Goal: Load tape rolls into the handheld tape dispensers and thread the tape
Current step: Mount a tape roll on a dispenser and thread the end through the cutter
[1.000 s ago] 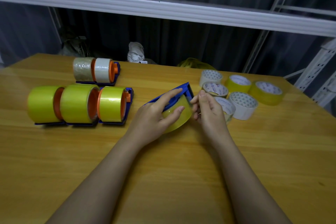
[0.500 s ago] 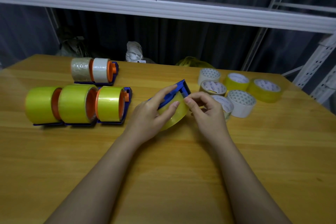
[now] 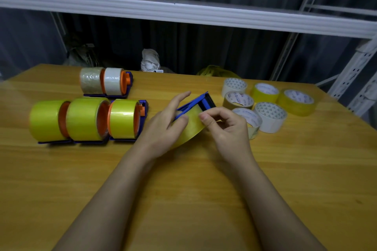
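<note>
A blue handheld tape dispenser [image 3: 201, 101] with a yellow tape roll [image 3: 190, 128] in it lies at the middle of the wooden table [image 3: 183, 189]. My left hand [image 3: 163, 126] grips the dispenser and roll from the left, index finger stretched along the blue frame. My right hand [image 3: 226, 126] pinches the tape at the roll's right side, just below the toothed cutter end. Several loose tape rolls [image 3: 269, 117], white, yellow and brown, lie to the right.
Loaded dispensers stand on the left: three with yellow rolls [image 3: 85, 121] in front, two with pale rolls [image 3: 106, 81] behind. A white shelf [image 3: 183, 12] with cardboard boxes hangs above the table's far edge. A white metal rack [image 3: 355, 79] stands at the right.
My right hand has moved from the roll's right edge up onto its face near the cutter. The left hand has turned the dispenser slightly, its index finger lifting.
</note>
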Tool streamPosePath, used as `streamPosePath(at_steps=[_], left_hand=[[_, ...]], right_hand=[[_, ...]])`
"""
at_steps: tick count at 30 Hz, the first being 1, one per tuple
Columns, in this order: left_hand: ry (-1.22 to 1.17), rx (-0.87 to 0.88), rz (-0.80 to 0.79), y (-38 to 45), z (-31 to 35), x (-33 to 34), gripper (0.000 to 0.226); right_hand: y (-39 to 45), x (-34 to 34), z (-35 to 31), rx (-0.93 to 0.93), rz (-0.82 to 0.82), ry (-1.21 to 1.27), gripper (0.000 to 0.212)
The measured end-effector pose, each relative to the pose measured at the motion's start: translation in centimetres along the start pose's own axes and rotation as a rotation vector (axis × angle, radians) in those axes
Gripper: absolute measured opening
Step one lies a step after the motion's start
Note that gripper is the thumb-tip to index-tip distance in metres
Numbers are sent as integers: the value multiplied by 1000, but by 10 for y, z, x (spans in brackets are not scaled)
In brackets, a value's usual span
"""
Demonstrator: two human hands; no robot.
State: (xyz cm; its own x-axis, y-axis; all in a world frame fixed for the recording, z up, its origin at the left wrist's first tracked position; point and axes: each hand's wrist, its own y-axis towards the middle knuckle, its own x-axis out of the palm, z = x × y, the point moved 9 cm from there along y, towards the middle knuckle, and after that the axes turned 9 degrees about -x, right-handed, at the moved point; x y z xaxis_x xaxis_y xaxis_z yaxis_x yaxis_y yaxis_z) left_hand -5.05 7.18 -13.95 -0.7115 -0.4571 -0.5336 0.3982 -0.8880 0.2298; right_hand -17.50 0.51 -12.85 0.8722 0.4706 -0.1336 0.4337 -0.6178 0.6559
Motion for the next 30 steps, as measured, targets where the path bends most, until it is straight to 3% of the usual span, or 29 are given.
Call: streamPosePath(at_steps=[5,11,17,23,30], left_hand=[[45,-29,28,3,-4,1,66],[40,9,36,0,2,2,54],[68,-10,34,0,3,2,47],[127,-116,94,-2,2,1,73],[78,-106,95,-4,5,3,71]], right_hand=[[1,0,-1,15,12,35,19],[1,-1,-7,-38,25,-21,12],[1,-2,-15,-126,30,-128,20],[1,-5,-10,-84,30,-150,26],[3,-10,-5,-44,35,-128,27]])
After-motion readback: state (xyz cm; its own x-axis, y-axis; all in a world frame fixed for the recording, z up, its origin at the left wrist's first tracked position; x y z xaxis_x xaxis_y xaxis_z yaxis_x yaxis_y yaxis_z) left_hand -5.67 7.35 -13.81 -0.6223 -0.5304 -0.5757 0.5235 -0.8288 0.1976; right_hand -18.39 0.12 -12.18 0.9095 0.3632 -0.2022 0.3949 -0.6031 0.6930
